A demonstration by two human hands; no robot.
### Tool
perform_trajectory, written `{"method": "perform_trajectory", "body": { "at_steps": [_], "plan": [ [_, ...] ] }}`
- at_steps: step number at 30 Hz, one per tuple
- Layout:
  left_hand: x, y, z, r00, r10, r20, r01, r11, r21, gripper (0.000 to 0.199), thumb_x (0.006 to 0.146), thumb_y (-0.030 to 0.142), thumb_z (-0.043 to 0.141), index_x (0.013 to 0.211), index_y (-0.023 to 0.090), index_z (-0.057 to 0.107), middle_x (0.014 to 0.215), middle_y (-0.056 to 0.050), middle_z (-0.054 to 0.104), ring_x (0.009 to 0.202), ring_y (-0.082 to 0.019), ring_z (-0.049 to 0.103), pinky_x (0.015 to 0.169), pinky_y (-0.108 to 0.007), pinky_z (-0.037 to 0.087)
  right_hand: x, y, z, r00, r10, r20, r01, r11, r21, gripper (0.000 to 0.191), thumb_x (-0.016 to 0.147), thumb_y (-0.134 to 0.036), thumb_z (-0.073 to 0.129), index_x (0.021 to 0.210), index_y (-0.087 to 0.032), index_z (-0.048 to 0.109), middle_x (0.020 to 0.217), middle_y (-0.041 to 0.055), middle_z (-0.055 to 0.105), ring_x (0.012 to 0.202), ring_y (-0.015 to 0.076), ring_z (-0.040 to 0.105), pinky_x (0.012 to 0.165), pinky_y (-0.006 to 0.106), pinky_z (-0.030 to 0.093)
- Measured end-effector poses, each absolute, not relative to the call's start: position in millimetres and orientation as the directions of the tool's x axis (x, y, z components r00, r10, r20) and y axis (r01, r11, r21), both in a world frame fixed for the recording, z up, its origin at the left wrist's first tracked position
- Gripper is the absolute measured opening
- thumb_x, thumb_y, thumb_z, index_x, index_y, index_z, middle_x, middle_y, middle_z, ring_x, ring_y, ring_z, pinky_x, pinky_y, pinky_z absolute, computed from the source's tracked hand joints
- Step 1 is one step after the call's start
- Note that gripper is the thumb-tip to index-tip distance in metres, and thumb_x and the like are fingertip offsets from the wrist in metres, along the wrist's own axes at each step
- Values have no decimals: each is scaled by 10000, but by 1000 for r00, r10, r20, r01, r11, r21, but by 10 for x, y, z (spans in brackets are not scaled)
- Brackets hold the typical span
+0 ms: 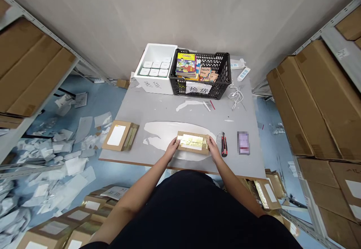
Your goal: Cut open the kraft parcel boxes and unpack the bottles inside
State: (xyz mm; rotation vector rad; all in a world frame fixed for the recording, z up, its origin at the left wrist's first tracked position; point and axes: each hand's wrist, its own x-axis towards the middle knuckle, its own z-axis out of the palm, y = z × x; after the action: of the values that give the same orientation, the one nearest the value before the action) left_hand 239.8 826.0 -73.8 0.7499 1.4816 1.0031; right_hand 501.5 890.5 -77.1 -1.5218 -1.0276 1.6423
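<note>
A small cardboard box [193,142] with shiny gold tape and a white label is held level between both hands, above the front part of the grey table [163,108]. My left hand [172,147] grips its left end, the thumb on top. At the right end my right hand [213,147] is closed round the edge. Just right of that hand lies a red and black utility knife [224,144]. Another cardboard box [120,135] with a white label sits at the table's left front corner.
Behind stand a white foam box [156,85] of small white boxes and a black crate [224,72] of books. A phone [243,143] lies at right, a white cable [237,95] farther back. Shelves with cartons [324,98] flank the table; paper scraps [76,166] litter the floor.
</note>
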Motion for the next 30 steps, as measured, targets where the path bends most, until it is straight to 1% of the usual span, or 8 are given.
{"method": "perform_trajectory", "body": {
  "at_steps": [5,9,13,16,18,22,25,30],
  "plan": [
    [2365,8246,-657,-104,901,-421,-57,417,907,612,859,593,534,1351,230,523,1401,-63,537,1301,-276,477,1100,-406,353,5072,8877,-811,-109,876,-469,183,-446,-876,729,827,-659,485,1461,-309,394,1432,9,505,1305,237,484,1057,408,430],
    [2377,8223,-628,-120,899,-422,-39,420,907,590,873,559,532,1355,220,515,1402,-71,534,1309,-273,469,1111,-405,340,5087,8870,-814,-146,868,-474,197,-444,-874,729,838,-665,458,1471,-315,369,1469,-4,459,1331,226,457,1062,420,424],
    [2440,8182,-640,-144,904,-403,-35,402,915,597,870,495,560,1388,214,468,1410,-83,524,1303,-271,477,1104,-409,352,5110,8826,-887,-148,864,-481,144,-463,-875,723,845,-648,450,1465,-282,379,1493,26,427,1308,234,484,1026,426,454],
    [2492,8141,-656,-200,893,-404,22,416,909,590,863,465,576,1379,201,468,1395,-97,536,1288,-273,490,1094,-418,360,5256,8770,-992,-40,907,-419,261,-395,-881,663,861,-591,436,1400,-206,478,1430,102,502,1282,257,503,1029,433,439],
    [2522,8114,-665,-246,884,-398,74,426,902,563,863,464,574,1352,197,490,1363,-102,562,1263,-273,512,1083,-425,370,5441,8743,-1061,76,933,-352,433,-348,-831,614,875,-520,422,1362,-157,511,1379,147,537,1258,259,515,1049,426,407],
    [2570,8072,-681,-323,875,-362,154,425,892,549,854,442,587,1334,192,498,1327,-109,584,1212,-270,552,1052,-424,404,5867,8749,-1154,233,923,-305,690,-378,-617,572,885,-395,409,1379,-113,472,1319,180,548,1241,267,505,1056,401,371],
    [2599,8051,-696,-363,869,-337,207,428,880,579,839,421,606,1355,198,471,1344,-116,565,1178,-268,575,1006,-416,449,6042,8802,-1194,274,895,-352,716,-434,-547,595,829,-347,519,1370,-104,472,1267,198,558,1211,306,514,1042,408,365],
    [2668,8008,-694,-409,877,-252,360,409,838,682,837,408,607,1435,186,363,1432,-158,454,1193,-271,559,967,-410,492,6042,8933,-1245,342,838,-425,699,-529,-481,600,748,-279,611,1320,-135,497,1255,195,544,1178,312,532,1018,405,380]
  ]
}}
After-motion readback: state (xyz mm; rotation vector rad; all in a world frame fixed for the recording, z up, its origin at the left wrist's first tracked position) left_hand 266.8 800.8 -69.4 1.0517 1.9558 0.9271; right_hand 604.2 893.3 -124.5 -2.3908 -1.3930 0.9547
